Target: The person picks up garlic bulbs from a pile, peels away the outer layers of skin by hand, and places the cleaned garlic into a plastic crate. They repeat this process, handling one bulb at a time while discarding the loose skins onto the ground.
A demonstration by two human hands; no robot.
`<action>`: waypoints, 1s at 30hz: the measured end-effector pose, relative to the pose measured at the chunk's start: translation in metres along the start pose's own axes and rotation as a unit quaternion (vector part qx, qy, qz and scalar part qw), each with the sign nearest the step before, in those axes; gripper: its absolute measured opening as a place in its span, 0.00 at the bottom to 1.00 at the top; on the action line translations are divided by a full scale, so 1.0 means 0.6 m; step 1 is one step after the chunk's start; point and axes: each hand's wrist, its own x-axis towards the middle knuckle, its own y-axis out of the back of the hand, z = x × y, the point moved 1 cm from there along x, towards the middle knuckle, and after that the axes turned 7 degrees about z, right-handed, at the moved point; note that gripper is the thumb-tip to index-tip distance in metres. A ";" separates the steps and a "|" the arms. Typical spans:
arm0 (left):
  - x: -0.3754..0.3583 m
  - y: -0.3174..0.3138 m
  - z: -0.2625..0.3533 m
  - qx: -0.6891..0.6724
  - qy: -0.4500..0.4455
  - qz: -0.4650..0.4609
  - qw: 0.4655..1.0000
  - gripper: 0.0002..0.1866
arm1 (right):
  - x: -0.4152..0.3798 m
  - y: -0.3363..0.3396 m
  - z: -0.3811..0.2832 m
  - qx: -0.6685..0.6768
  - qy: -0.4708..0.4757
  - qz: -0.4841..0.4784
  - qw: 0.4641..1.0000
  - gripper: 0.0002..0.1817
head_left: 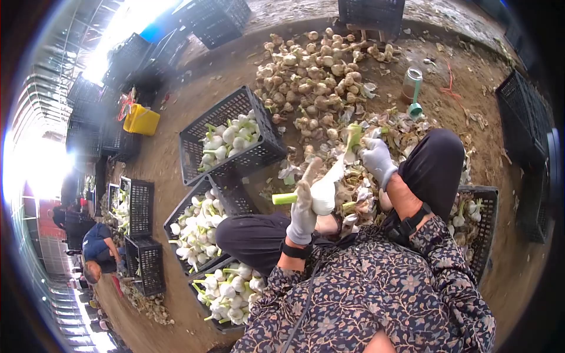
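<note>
A peeled white garlic bulb (323, 197) with a short green stem pointing left lies in my gloved left hand (303, 206), whose fingers are wrapped around it. My gloved right hand (378, 157) is closed at the top of a pale strip of garlic skin (336, 170), beside a green stalk end (354, 135). The strip hangs between the two hands and reaches the bulb. Whatever lies inside the right fingers is too small to make out. Garlic peelings (359, 197) cover the ground beneath both hands.
Unpeeled garlic (318, 73) is heaped ahead. Black crates (276, 147) of white bulbs stand on the left, another crate (488, 235) on the right. A jar (411, 85) and green scoop (415, 110) are beyond my right hand. A person (100, 247) bends at far left.
</note>
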 end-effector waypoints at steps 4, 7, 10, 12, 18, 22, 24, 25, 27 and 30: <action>0.018 -0.025 0.012 -0.070 -0.043 0.157 0.984 0.36 | -0.029 -0.023 -0.007 -0.275 0.070 -0.072 0.956 0.11; 0.065 0.075 -0.006 -0.349 0.047 0.154 0.923 0.33 | -0.063 -0.035 -0.025 -0.355 0.103 -0.271 0.889 0.10; 0.090 0.133 -0.010 -0.331 0.004 0.233 0.914 0.34 | -0.077 -0.010 -0.077 -0.323 0.156 -0.236 0.903 0.11; 0.106 0.174 -0.035 -0.295 -0.034 0.309 0.903 0.34 | -0.064 0.026 -0.093 -0.287 0.175 -0.207 0.919 0.08; 0.119 0.197 -0.019 -0.287 -0.003 0.395 0.873 0.36 | -0.062 0.140 -0.170 -0.121 0.256 -0.068 0.957 0.04; 0.146 0.268 -0.020 -0.436 0.085 0.379 0.812 0.37 | -0.050 0.204 -0.183 -0.163 0.216 -0.012 0.962 0.04; 0.170 0.292 -0.002 -0.470 0.080 0.376 0.794 0.34 | -0.037 0.218 -0.182 -0.248 0.233 -0.007 0.940 0.14; 0.186 0.292 0.012 -0.458 0.072 0.386 0.798 0.32 | -0.031 0.216 -0.185 -0.230 0.242 0.034 0.942 0.18; 0.225 0.271 0.051 -0.413 0.013 0.335 0.847 0.28 | -0.020 0.213 -0.194 -0.192 0.230 0.106 0.948 0.25; 0.278 0.230 0.055 -0.394 -0.008 0.322 0.861 0.22 | -0.009 0.220 -0.192 -0.092 0.140 0.184 0.968 0.29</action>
